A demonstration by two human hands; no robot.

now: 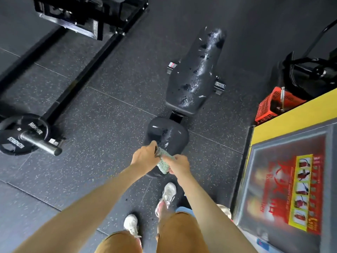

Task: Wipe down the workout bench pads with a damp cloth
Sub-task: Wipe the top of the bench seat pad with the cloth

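Over the near edge of the seat pad (169,133), a pale green cloth (162,162) is bunched into a tight roll and held between both hands. The left hand (144,157) has its fingers curled round the far end. The right hand (179,164) is clamped on the near end. The 2 fists sit close together, with only a short stretch of cloth showing between them. This looks like wringing or refolding, so I judge the step in hand to be readying the cloth rather than wiping. The cloth does not seem to touch the pad, though the hands hide that edge, so I cannot be sure.

The seat pad is dark and glossy, with a pale scuff near its middle. Beyond it, past a short piece of frame, the long back pad (195,70) stretches away, with a line of worn, cracked patches along its length. Whether the glints on either pad are damp or just light, I cannot tell.

The next move calls for opening the cloth flat under 1 palm, pressing it onto the seat pad and sweeping in strokes. It should go lightly over the cracked patches, where the cloth could snag.

A weight plate (23,134) lies on the speckled floor (102,115) to the left, and a red basket (273,105) sits to the right.
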